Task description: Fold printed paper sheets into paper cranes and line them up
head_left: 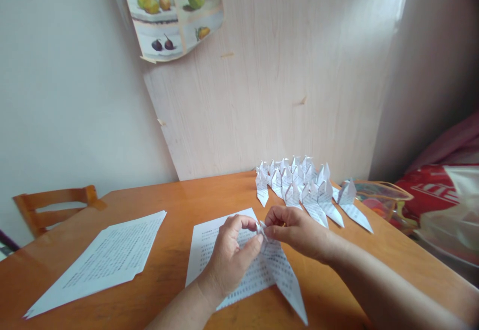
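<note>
Between my two hands is a folded paper figure (pixel 286 275) made from a printed sheet, its long pointed end slanting down toward me. My left hand (pixel 234 255) pinches its small upper tip between thumb and forefinger. From the other side, my right hand (pixel 295 228) grips the same tip with closed fingers. Beneath the figure a flat printed sheet (pixel 204 250) lies on the wooden table, partly covered by my left hand. Beyond my right hand stand several finished-looking folded paper figures (pixel 294 193) in rows, each with an upright peak and a flat pointed tail.
A stack of printed sheets (pixel 108 255) lies on the left of the table (pixel 160 290). A wooden chair (pixel 60 205) stands past the left edge. Red and clear bags (pixel 426 190) crowd the right edge. Behind rises a panel (pixel 269 95) with taped fruit pictures (pixel 175 16).
</note>
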Tool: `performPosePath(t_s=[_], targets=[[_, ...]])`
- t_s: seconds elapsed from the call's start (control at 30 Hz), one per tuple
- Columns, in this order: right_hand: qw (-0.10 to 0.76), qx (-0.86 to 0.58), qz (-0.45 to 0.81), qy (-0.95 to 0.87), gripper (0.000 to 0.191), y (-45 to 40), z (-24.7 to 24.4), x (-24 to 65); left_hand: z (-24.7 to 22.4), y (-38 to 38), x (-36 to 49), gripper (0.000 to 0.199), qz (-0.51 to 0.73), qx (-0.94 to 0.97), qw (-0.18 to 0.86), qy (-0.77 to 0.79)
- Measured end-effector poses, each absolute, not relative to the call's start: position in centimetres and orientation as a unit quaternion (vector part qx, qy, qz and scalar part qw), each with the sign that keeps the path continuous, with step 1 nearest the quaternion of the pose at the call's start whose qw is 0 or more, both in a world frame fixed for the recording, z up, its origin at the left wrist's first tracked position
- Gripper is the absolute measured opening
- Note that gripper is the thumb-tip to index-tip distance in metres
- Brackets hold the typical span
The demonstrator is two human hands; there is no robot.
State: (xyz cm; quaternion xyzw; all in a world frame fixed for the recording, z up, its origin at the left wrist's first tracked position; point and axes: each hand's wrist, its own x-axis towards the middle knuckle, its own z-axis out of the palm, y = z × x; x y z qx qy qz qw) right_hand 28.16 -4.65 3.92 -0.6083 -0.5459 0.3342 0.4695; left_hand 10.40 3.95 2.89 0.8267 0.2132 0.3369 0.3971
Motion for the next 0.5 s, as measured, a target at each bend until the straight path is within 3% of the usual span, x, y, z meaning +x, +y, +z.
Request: performPosePath(t_s=[0.2, 0.5], targets=[[0.469, -0.622, 0.291, -0.556, 0.010, -4.5, 3.6, 27.1, 2.8, 4.2, 10.7, 0.013, 0.336, 0.766, 0.503, 0.216], [0.469, -0.620, 0.268, -0.570, 0.008, -4.6, 3.0, 26.4, 1.8, 4.6, 10.9, 0.020, 0.323, 0.708, 0.579, 0.243]])
